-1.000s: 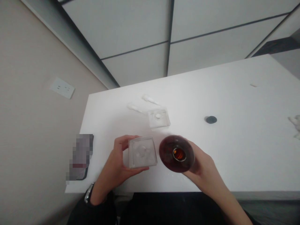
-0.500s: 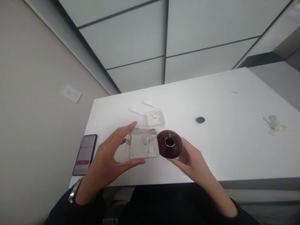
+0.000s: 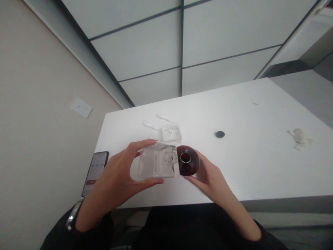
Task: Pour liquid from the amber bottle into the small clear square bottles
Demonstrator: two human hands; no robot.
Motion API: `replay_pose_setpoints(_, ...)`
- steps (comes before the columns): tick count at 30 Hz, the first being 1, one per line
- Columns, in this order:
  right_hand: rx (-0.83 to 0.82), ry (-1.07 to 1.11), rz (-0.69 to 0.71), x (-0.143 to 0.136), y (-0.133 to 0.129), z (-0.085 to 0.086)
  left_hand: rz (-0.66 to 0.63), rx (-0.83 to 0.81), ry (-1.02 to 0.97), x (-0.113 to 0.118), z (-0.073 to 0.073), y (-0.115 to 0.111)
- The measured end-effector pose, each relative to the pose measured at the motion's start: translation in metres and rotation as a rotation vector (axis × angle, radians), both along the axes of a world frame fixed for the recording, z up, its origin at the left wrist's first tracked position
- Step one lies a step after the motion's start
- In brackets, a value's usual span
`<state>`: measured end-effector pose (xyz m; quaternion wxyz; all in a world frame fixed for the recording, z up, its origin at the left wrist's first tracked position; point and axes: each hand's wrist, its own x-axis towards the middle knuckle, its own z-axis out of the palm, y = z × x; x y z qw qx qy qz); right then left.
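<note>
My left hand is closed around a clear square glass bottle, thumb along the near side and fingers along the far side. The bottle leans to the right, its round neck facing up and rightward. Against its right edge is a dark red round bottle with an uncapped mouth, gripped from the right by my right hand. Most of the right fingers are hidden behind the red bottle. Just beyond lies a smaller clear square container on the white table.
Two white pump-like pieces lie behind the small container. A dark round cap sits right of centre, and a crumpled whitish bundle farther right. A phone rests at the table's left edge, near the wall.
The clear bottle in my left hand has tipped to the right, its neck now closer to the red bottle and overlapping it. My right hand keeps hold of the red bottle. The view has shifted slightly.
</note>
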<state>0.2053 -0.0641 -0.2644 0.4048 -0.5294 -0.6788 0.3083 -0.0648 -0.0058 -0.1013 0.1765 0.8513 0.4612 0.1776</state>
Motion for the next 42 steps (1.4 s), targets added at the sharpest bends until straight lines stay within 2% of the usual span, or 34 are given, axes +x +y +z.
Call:
replay_pose_setpoints(12, 0.046, -0.017, 0.034, 0.0, 0.001, 0.003, -0.128, 0.147, 0.163, 0.007, 0.022, 0.007)
replay_pose_setpoints(20, 0.069, -0.025, 0.037, 0.0, 0.001, 0.003, -0.163, 0.219, 0.218, 0.01, 0.029, 0.009)
replay_pose_setpoints(35, 0.032, -0.009, 0.037, 0.0, 0.001, 0.003, -0.195, 0.17, 0.243, 0.01, 0.037, 0.011)
replay_pose_setpoints(42, 0.017, -0.002, 0.043, 0.0, 0.001, 0.006, -0.25, 0.193, 0.27, 0.013, 0.041, 0.013)
